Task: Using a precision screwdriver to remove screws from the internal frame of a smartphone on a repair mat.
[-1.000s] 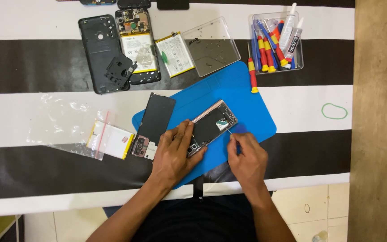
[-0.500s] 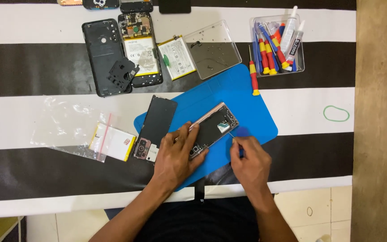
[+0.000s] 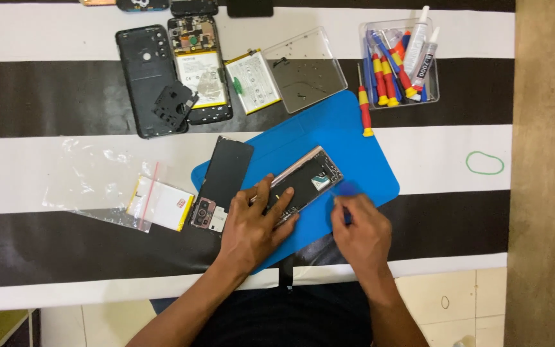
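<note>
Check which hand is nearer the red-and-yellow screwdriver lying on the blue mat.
Right. The right hand sits below the screwdriver, toward the mat's right side; the left hand is farther left, pressing on the opened phone.

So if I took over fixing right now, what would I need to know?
Left hand: pressing flat on the opened phone, holding it steady on the blue mat.
Right hand: gripping a small blue tool, tip beside the phone's right end.
Nearby: the phone's black back cover lies off, left of the phone; a loose screwdriver is on the mat's top edge.
Done: back cover removed.
Left: insides are exposed, so the phone is not closed up yet.
</note>
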